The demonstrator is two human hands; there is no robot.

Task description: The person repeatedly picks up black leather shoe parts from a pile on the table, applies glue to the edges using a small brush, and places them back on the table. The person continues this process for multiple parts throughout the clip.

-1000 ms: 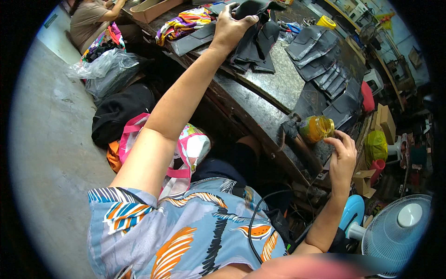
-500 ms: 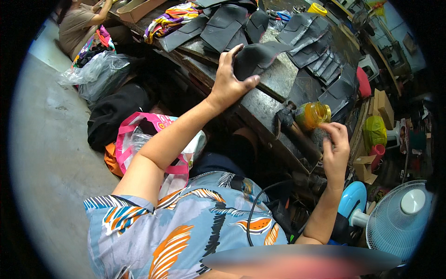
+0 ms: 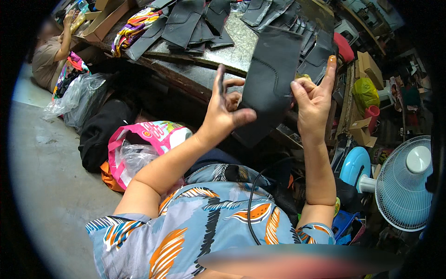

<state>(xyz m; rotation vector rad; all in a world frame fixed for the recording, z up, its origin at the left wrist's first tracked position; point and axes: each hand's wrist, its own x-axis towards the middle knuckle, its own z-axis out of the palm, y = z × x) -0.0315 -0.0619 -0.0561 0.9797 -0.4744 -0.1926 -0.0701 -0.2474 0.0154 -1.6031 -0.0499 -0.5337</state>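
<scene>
A person in a brown top (image 3: 45,60) is by the left end of the dark, worn worktop (image 3: 183,74). A pink and white bag with bright prints (image 3: 160,132) is on the near side of the worktop. A stripy purple, yellow and white cloth (image 3: 138,22) lies on the worktop's left part, and a messy pile of flat black pieces (image 3: 183,23) lies on it just to the right. The left hand (image 3: 218,111) is up over the worktop's near edge, its fingers spread and its thumb by the big, flat, black piece with a curvy line (image 3: 274,69); I can't tell if they touch. That piece is held up in front of the worktop. The right hand (image 3: 312,104) pinches its right edge, with one finger pointing up, orange stuff on the tip. A round white fan (image 3: 403,186) is to the right of the worktop.
</scene>
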